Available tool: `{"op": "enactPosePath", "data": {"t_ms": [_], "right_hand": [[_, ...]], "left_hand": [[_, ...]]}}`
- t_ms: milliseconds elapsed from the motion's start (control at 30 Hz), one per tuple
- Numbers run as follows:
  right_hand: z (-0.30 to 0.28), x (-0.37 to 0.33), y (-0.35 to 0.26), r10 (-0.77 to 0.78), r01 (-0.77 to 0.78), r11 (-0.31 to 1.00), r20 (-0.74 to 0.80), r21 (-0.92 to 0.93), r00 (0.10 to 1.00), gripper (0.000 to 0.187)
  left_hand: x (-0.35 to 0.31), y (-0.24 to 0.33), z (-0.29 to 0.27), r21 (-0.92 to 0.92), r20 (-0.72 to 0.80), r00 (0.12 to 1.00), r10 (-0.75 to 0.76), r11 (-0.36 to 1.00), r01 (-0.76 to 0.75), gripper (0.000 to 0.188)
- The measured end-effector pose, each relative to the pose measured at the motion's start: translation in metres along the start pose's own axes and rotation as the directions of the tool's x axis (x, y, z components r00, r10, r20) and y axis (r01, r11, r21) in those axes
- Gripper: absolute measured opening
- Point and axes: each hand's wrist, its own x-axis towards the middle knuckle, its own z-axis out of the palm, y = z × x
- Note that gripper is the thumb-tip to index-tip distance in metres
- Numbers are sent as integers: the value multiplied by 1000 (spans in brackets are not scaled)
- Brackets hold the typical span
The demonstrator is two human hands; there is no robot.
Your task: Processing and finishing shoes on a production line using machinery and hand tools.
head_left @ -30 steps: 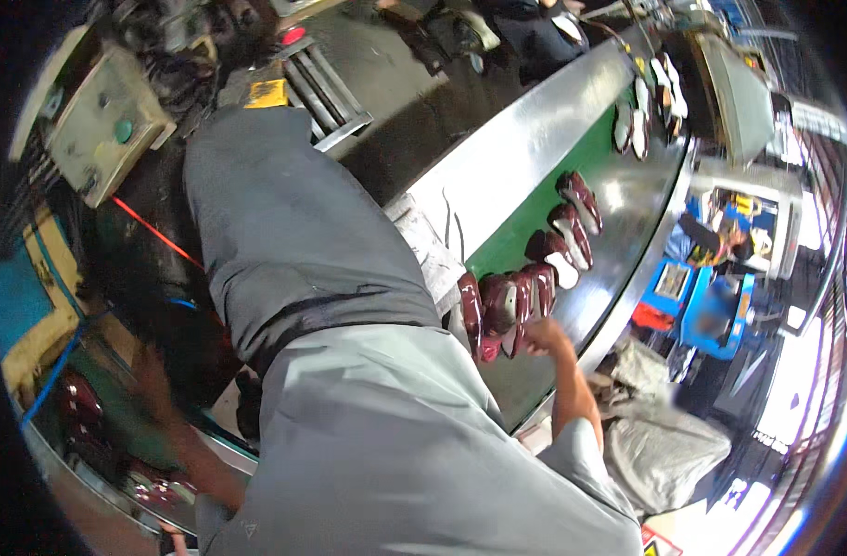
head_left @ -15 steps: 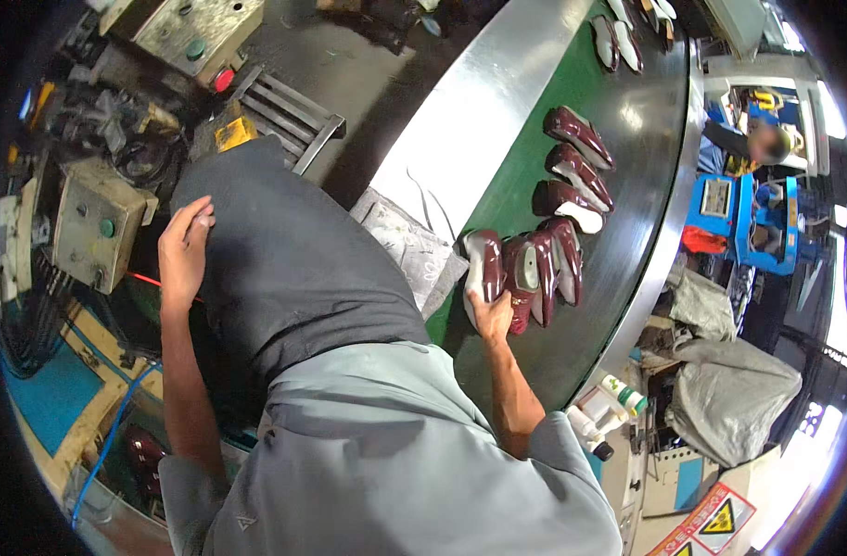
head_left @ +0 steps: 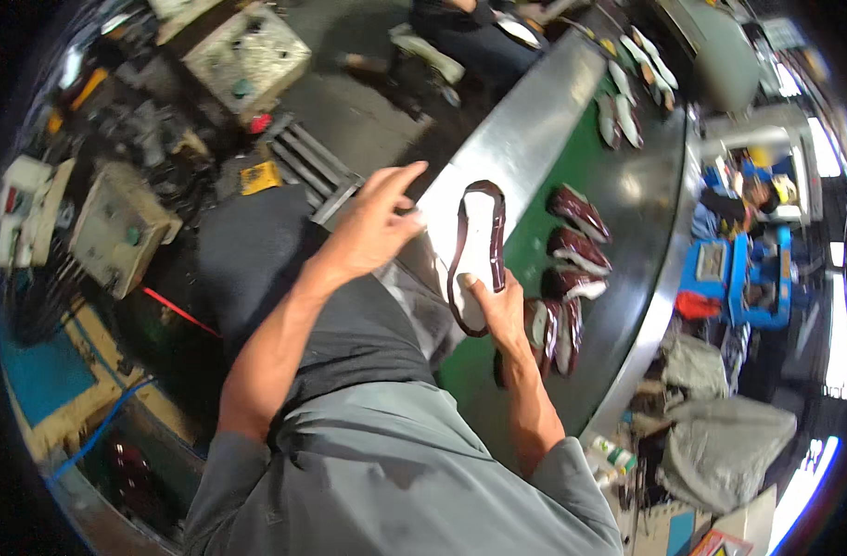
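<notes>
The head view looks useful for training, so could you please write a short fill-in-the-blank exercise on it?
1. A shoe is held in the person's ____ hand.
2. The left hand holds ____.
3. The belt beside the metal ledge is coloured ____.

Missing words: right; nothing; green.

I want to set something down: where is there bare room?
Bare: metal ledge beyond the held shoe; green belt between the middle shoes and far shoes. Crowded: beside the right hand, where nearer shoes bunch.

Right hand [head_left: 503, 313] part-hidden behind shoe [head_left: 480, 239]; co-worker [head_left: 474, 46] cut off.
</notes>
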Motion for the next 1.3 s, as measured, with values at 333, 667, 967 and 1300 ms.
{"op": "enactPosePath", "data": {"t_ms": [333,667,967,1300], "right_hand": [[175,32,-115,-566,541,823,327,175,756,96],[261,18,-77,-657,682,696,584,225,477,98],[237,10,-101,-669,712,670,588,212,455,96],[195,8,-159,-478,411,872,652,268,589,83]], "left_hand": [[-118,62,-117,481,-94,935,341,838,-257,67],[-168,41,-109,261,-528,846,73,962,80,79],[-164,44,-121,59,-474,880,-47,995,85,85],[-142,-36,-94,-235,-576,797,-182,971,53,59]]}}
